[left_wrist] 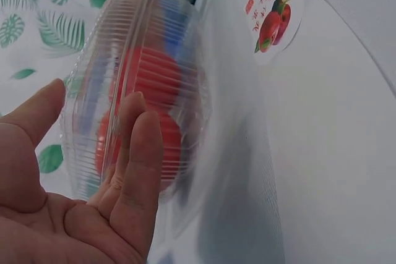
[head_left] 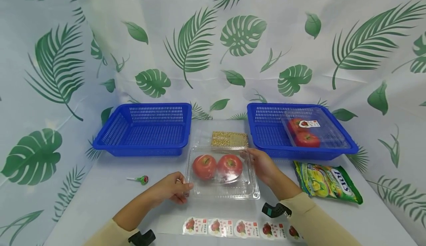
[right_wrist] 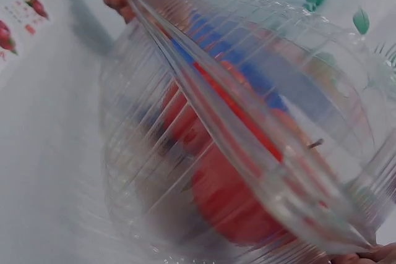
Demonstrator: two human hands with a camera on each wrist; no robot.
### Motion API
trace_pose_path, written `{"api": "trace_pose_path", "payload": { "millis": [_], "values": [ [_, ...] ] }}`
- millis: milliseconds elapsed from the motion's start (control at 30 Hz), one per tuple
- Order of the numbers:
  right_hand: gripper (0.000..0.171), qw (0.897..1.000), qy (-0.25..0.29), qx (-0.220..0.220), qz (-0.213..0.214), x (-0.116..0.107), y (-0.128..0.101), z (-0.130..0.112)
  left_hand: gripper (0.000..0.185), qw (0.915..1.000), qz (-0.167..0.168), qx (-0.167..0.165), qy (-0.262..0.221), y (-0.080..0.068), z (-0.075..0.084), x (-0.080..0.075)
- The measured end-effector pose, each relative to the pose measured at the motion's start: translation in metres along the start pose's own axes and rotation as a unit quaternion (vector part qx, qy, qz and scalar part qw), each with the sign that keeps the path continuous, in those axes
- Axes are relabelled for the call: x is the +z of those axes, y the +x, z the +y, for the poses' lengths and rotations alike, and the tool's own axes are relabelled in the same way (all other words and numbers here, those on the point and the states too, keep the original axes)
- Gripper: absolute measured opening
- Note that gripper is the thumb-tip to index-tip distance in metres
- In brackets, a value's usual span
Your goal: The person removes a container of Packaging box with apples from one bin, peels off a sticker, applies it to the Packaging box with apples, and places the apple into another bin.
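Observation:
A clear plastic clamshell box (head_left: 221, 193) with two red apples, one on the left (head_left: 204, 167) and one on the right (head_left: 230, 167), is between my hands. My left hand (head_left: 173, 188) holds its left front side, thumb by the lid and fingers against the rim. At the far right corner, my right hand (head_left: 264, 166) grips the rim; only its fingertips (right_wrist: 366, 256) show in the right wrist view. Lid and base meet along the rim (right_wrist: 204, 112), where a narrow gap shows. Apple-picture stickers (head_left: 219, 227) lie in a row on the table in front of the box.
A blue basket (head_left: 146, 150) stands at the back left. Another blue basket (head_left: 266, 150) at the back right holds a stickered box of apples (head_left: 307, 139). A yellow grainy packet (head_left: 229, 139) lies behind the box, a lollipop (head_left: 143, 180) left, and a green candy bag (head_left: 327, 182) right.

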State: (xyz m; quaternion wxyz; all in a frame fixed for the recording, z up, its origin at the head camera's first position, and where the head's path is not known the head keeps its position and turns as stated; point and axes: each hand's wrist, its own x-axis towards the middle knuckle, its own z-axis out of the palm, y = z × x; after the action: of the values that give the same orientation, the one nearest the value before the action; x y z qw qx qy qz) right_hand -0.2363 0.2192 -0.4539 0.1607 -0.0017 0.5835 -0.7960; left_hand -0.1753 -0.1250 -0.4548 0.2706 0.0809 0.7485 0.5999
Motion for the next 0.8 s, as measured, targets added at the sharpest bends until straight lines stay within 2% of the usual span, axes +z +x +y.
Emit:
{"api": "trace_pose_path", "payload": {
  "millis": [600, 800],
  "values": [
    [0.041, 0.998, 0.038, 0.038, 0.019, -0.0024, 0.0064, 0.0022, 0.046, 0.9999, 0.008, -0.011, -0.009, 0.0026, -0.0043, 0.0041],
    [0.032, 0.999, 0.042, 0.032, 0.005, -0.0050, 0.0098, 0.0016, 0.043, 0.9998, 0.014, -0.014, -0.002, 0.0053, -0.0042, 0.0054]
  ]
}}
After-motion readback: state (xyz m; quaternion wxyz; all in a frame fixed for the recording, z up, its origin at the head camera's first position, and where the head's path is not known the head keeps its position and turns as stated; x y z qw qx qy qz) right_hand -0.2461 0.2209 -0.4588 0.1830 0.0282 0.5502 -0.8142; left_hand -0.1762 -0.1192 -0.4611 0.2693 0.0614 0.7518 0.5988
